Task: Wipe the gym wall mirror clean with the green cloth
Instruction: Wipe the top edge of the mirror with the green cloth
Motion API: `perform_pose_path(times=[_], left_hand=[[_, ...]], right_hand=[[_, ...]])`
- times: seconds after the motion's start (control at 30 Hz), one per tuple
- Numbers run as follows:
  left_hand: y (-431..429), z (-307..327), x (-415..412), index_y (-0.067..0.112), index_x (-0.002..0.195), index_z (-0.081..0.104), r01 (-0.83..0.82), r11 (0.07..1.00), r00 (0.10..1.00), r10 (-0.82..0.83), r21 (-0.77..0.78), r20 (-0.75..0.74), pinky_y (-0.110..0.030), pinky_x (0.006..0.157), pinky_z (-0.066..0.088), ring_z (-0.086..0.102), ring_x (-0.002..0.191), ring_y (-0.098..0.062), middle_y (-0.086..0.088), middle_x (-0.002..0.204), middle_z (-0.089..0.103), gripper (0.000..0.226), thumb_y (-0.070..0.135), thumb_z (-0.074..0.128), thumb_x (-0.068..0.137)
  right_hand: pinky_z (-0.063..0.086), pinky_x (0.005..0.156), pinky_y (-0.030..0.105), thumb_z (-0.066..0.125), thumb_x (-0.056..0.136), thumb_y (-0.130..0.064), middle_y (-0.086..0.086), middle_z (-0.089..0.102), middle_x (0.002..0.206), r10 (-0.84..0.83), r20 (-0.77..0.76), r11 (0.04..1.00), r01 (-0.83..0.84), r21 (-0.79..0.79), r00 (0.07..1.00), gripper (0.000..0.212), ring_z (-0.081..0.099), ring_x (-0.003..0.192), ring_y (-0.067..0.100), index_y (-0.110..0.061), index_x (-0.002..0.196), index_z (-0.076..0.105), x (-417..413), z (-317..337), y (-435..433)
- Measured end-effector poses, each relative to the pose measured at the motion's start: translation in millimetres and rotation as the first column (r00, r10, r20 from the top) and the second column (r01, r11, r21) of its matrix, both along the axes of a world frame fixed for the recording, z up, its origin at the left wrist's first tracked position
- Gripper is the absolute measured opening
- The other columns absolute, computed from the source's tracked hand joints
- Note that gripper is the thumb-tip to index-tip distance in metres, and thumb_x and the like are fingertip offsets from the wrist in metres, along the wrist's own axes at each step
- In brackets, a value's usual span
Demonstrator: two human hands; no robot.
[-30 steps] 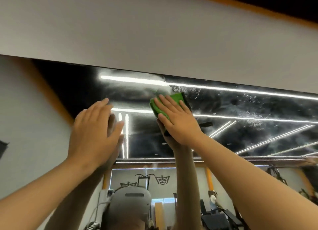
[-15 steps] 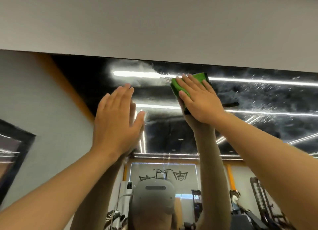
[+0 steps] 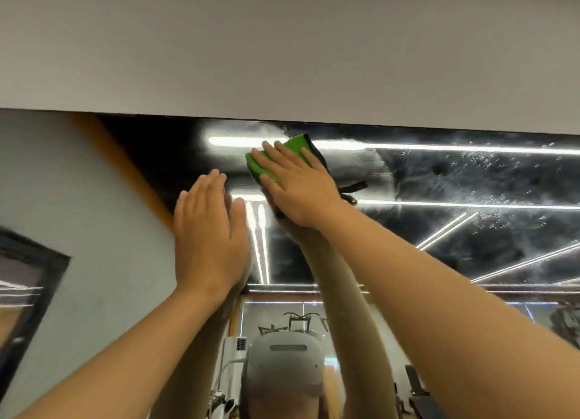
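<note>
The right hand lies flat with fingers straight and slightly spread, palm pressing the green cloth against the mirror; nothing is curled round the cloth, it is simply pinned under the palm and fingers. The cloth is folded into a small pad; green shows past the fingertips and between the fingers, and a dark edge runs down its right side, with a dark strip sticking out beside the wrist. It sits high on the glass, just below the mirror's top edge, where the plain grey wall begins. The left hand is also flat and holds nothing, fingers together, resting on the glass just beside and below the right hand; the two are near but apart.

Right of the cloth is a smoother streaked patch; farther right the glass carries a cloudy film with speckled droplets. Bright light strips show in the reflection, crossing behind the cloth; both forearms are mirrored below the hands; at the bottom centre a grey headset is reflected, with blurred gym equipment behind it.
</note>
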State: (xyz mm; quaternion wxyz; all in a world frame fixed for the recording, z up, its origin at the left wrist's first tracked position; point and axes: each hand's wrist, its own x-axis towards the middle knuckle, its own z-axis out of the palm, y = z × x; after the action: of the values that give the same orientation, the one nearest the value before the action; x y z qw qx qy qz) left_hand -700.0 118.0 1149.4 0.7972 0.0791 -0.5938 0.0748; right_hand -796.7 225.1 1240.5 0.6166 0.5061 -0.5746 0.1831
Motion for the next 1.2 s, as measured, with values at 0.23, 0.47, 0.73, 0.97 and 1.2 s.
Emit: perform_pose_path(times=[0.23, 0.47, 0.73, 0.97, 1.2], left_hand=[[-3, -2, -3, 0.011, 0.148, 0.043, -0.172, 0.984, 0.984, 0.174, -0.054, 0.032, -0.04, 0.126, 0.009, 0.026, 0.149, -0.018, -0.004, 0.157, 0.039, 0.065, 0.044, 0.02, 0.097], [-7, 0, -5, 0.009, 0.147, 0.045, -0.22, 0.975, 0.975, 0.221, -0.038, 0.016, -0.044, 0.125, 0.013, 0.029, 0.148, -0.022, -0.007, 0.156, 0.041, 0.075, 0.05, 0.012, 0.093], [-6, -1, -6, 0.009, 0.14, 0.05, -0.251, 0.967, 0.968, 0.252, -0.053, 0.016, -0.043, 0.125, 0.012, 0.03, 0.147, -0.022, -0.007, 0.154, 0.043, 0.068, 0.048, 0.02, 0.093], [-7, 0, -10, 0.005, 0.136, 0.055, -0.316, 0.949, 0.948, 0.316, 0.002, -0.025, -0.052, 0.12, 0.025, 0.038, 0.144, -0.028, -0.012, 0.149, 0.05, 0.067, 0.047, 0.025, 0.093], [-9, 2, -12, -0.002, 0.132, 0.058, -0.341, 0.938, 0.93, 0.345, 0.059, -0.127, -0.059, 0.113, 0.034, 0.047, 0.138, -0.034, -0.02, 0.142, 0.055, 0.065, 0.041, 0.033, 0.09]], right_hand=[[-0.006, 0.122, 0.036, 0.017, 0.109, -0.035, -0.008, -0.002, 0.168, 0.006, 0.244, 0.98, 0.043, -0.195, 0.97, 0.052, -0.005, 0.153, 0.007, -0.032, 0.159, 0.005, -32, 31, 29], [-0.006, 0.123, 0.043, 0.015, 0.109, -0.034, -0.007, -0.004, 0.168, -0.009, 0.181, 0.988, 0.036, -0.152, 0.983, 0.052, -0.007, 0.154, 0.012, -0.032, 0.16, 0.002, 22, 44, -20], [-0.004, 0.122, 0.033, 0.018, 0.11, -0.032, -0.011, 0.0, 0.167, -0.001, 0.198, 0.992, 0.025, -0.122, 0.98, 0.05, -0.002, 0.152, 0.005, -0.036, 0.158, 0.008, -30, 49, 32], [-0.003, 0.123, 0.042, 0.016, 0.109, -0.03, -0.004, 0.003, 0.168, 0.062, 0.311, 0.952, 0.038, -0.303, 0.948, 0.051, -0.001, 0.154, 0.013, -0.032, 0.159, 0.01, -10, 68, 6], [-0.003, 0.123, 0.042, 0.016, 0.109, -0.031, -0.007, 0.002, 0.168, 0.022, 0.161, 0.988, 0.003, -0.154, 0.987, 0.051, 0.0, 0.154, 0.011, -0.034, 0.159, 0.009, 32, 71, -32]])
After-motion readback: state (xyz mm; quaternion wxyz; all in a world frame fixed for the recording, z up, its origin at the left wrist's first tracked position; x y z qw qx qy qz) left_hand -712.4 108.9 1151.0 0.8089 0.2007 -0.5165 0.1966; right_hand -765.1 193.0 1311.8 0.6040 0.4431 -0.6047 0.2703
